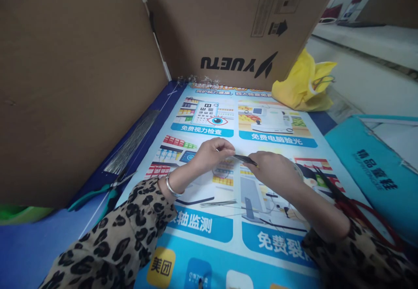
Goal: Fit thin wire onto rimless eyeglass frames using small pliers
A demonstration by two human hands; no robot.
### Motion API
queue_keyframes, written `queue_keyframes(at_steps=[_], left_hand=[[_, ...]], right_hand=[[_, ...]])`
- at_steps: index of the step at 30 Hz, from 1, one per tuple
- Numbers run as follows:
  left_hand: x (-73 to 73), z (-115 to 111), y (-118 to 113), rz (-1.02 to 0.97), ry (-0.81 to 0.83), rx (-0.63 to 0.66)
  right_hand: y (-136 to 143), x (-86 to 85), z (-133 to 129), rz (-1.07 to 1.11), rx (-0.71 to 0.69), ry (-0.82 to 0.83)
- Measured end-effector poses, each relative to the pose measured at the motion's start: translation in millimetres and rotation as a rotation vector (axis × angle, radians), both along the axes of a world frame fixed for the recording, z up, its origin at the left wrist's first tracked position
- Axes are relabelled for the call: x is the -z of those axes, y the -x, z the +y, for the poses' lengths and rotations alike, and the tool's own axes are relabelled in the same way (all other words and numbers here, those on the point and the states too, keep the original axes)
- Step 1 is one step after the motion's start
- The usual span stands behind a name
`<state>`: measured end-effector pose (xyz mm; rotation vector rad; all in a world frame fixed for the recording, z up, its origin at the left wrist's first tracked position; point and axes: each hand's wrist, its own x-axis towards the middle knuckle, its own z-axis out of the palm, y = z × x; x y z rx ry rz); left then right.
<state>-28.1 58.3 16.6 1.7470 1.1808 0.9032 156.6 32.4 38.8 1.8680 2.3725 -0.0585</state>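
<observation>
My left hand (pixel 214 154) is closed in a pinch over the poster, thumb and fingertips together at the tip of the pliers. What it pinches is too small to make out. In my right hand (pixel 274 169) is a pair of pliers (pixel 244 159), its dark, narrow jaws pointing left and most of its handles hidden by the fingers. Below the hands, several thin straight wires (pixel 218 203) lie on the printed poster (pixel 209 236).
At left lie a bundle of wires (pixel 133 143) and teal-handled pliers (pixel 109 191). Red-handled scissors (pixel 359 212) lie by my right forearm, near a teal shoebox (pixel 369 162). Cardboard (pixel 228 27) walls the back and left. A yellow bag (pixel 302 86) and small bent wire pieces (pixel 202 80) sit at the back.
</observation>
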Motion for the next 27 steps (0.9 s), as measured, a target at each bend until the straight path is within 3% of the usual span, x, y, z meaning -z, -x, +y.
queue_keyframes(at_steps=[3,8,11,17,27], left_hand=[[-2.7,2.0,5.9,0.096,-0.011,0.078],[-1.0,4.9,16.4,0.52,-0.134,0.145],[2.1,3.0,16.0,0.672,-0.147,0.16],[0.7,-1.9,12.7,0.784,-0.117,0.202],[1.4,-2.1,16.0,0.748,-0.14,0.189]], right_hand=[[-1.6,3.4,1.1,-0.026,-0.013,-0.032],[-5.5,6.1,3.7,-0.066,-0.036,-0.108],[-5.3,6.8,4.5,-0.061,-0.031,-0.097],[-4.9,10.4,4.7,-0.049,-0.02,-0.093],[-6.5,14.8,5.5,-0.039,-0.033,-0.116]])
